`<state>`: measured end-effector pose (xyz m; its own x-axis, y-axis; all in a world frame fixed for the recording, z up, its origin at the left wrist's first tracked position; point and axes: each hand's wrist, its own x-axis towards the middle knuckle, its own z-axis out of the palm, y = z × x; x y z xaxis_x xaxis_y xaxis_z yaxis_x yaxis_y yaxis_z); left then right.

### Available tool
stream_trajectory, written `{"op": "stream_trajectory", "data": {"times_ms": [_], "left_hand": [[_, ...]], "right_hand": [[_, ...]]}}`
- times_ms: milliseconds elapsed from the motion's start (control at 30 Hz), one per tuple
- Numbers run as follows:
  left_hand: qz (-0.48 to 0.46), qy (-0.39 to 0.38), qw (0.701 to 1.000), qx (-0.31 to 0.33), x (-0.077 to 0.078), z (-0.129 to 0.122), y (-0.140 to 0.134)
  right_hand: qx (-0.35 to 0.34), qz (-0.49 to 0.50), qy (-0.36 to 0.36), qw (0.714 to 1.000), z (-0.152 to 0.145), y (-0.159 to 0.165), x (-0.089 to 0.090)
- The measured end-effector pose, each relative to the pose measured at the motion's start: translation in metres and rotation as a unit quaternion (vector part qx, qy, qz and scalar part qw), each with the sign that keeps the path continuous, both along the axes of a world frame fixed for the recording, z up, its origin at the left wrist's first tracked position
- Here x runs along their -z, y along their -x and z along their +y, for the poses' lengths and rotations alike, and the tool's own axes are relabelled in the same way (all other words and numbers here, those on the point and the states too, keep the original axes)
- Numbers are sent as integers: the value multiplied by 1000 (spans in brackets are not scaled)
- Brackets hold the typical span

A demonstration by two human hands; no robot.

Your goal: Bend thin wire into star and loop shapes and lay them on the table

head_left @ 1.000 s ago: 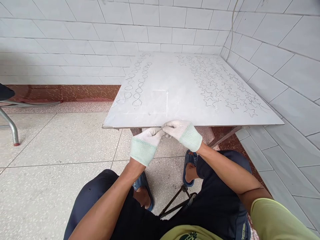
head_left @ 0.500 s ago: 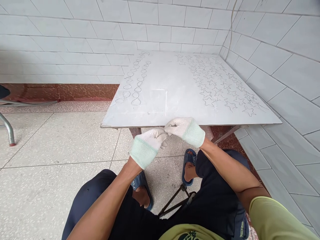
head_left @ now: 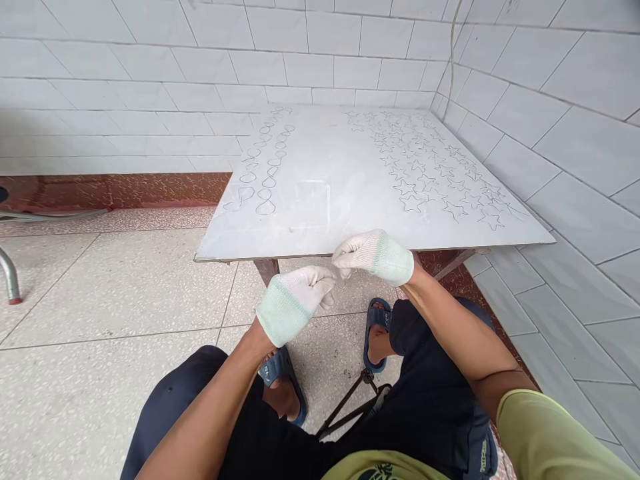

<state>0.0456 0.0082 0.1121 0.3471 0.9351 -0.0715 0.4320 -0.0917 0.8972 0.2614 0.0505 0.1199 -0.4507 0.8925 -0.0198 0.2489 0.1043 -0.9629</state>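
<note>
Both my hands wear white knit gloves with pale green cuffs and are held close together just off the front edge of the white board. Pinched in my left hand is one end of a thin wire, faint against the floor. My right hand, slightly higher and by the board's edge, has its fingers closed on the same wire. The wire's exact shape is mostly hidden by the gloves. Star-shaped thin outlines lie in rows on the board's right side, and figure-eight outlines run down its left.
Tiled walls border the board behind and on the right. Below are my slippered feet and a folding stool's dark legs on the speckled floor. A metal chair leg stands far left.
My hands have drawn slightly apart, the left moving a little down and left. Both still pinch the wire. The view has shifted slightly.
</note>
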Motion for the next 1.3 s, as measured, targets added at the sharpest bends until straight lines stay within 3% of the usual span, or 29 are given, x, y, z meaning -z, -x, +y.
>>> {"op": "stream_trajectory", "data": {"times_ms": [200,633,867,1067,1167,1300], "left_hand": [[-37,35,999,15,1,7,1],[-68,41,996,-30,3,13,12],[-74,87,993,-41,12,15,5],[-131,90,984,-83,20,18,6],[-161,88,977,-110,20,19,6],[-174,83,972,-136,19,17,5]], "right_hand": [[-3,-1,11,1000,0,0,-1],[33,15,10,999,1,2,-4],[35,24,13,999,0,5,-8],[106,39,46,993,6,10,-10],[136,42,20,990,8,4,-8],[124,-22,-23,992,7,-3,-8]]}}
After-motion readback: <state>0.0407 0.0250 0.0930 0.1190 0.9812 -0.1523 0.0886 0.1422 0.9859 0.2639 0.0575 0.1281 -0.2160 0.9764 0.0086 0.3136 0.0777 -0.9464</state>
